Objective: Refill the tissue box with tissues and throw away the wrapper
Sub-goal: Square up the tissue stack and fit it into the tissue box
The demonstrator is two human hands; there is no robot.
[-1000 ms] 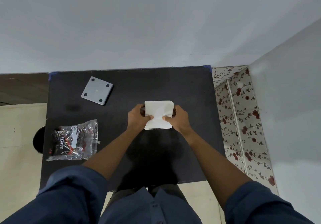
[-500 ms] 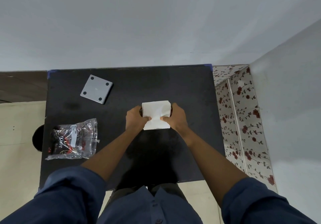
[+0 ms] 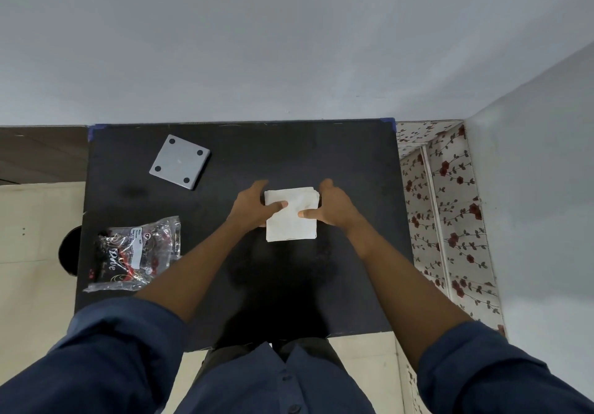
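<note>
A white stack of tissues (image 3: 291,220) lies at the middle of the black table (image 3: 353,169). My left hand (image 3: 254,204) grips its left side and my right hand (image 3: 334,206) grips its right side, both thumbs pressed on top. Whether a box sits under the tissues is hidden. A grey square lid or base with four dark round feet (image 3: 180,162) lies upside down at the table's far left. The clear plastic wrapper with dark and red print (image 3: 135,253) lies flat at the table's left front.
A grey wall stands right behind the table. A floral-patterned surface (image 3: 450,220) borders the table's right edge, with another wall beyond it. A dark round object (image 3: 69,249) shows on the pale floor left of the table.
Both hands have stayed on the tissue stack. Their fingers have spread wider along its sides and the stack looks flatter and squarer than a second ago.
</note>
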